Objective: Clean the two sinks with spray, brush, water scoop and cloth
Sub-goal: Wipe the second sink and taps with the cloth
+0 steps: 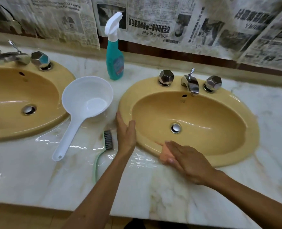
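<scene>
Peach cloth (165,155) lies folded under flat right hand (184,160) on yellow sink (246,146) rim; left hand (126,132) open.

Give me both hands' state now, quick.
Left hand: open, fingers straight, resting on the right sink's rim.
Right hand: open, flat, pressing the cloth on the rim.

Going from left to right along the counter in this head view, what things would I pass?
Left sink → white water scoop → brush and, behind it, the spray bottle → left hand on the right sink's rim → orange cloth under the right hand → right sink.
</scene>
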